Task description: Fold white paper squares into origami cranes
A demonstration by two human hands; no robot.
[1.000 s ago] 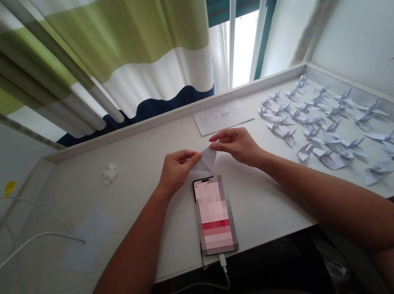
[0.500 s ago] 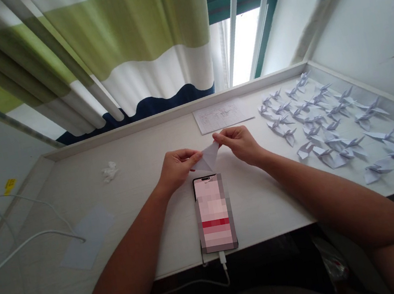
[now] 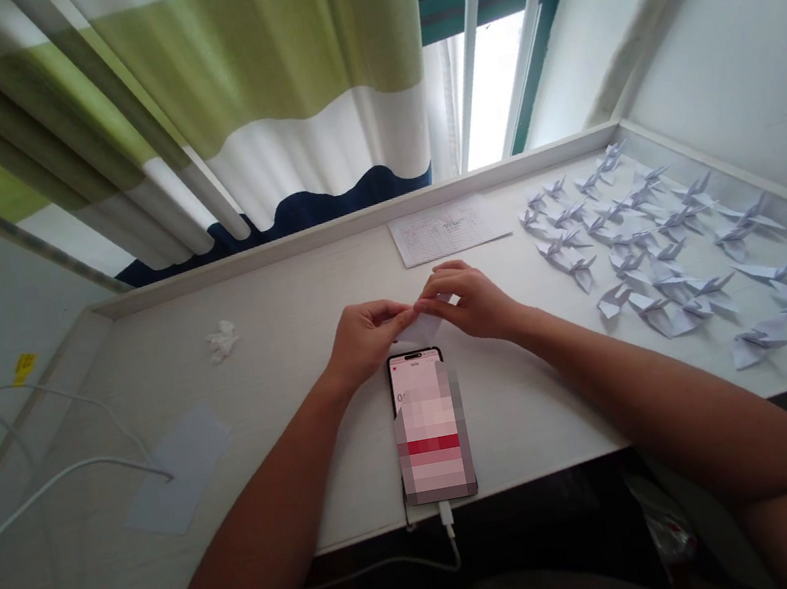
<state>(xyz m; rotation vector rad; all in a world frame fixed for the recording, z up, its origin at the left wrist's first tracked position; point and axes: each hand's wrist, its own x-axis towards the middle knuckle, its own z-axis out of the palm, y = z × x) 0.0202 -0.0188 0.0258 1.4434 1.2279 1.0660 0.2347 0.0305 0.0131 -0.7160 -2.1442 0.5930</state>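
Note:
My left hand (image 3: 365,338) and my right hand (image 3: 469,300) meet fingertip to fingertip over the white desk (image 3: 297,352), both pinched on a small folded white paper (image 3: 421,329). Most of that paper is hidden under my fingers; only a pale corner shows just above the phone (image 3: 428,424). The phone lies flat close to the desk's front edge, screen lit, with a charging cable (image 3: 446,529) plugged into its near end.
Many folded paper cranes (image 3: 650,259) cover the desk's right side. A printed sheet (image 3: 447,227) lies at the back by the window. A crumpled scrap (image 3: 222,340) and a blank paper (image 3: 176,468) lie left, near a white cable (image 3: 54,486). Striped curtains (image 3: 216,112) hang behind.
My hands have come together and lowered; the upright triangular flap of paper seen before is now folded down and mostly covered by my fingers.

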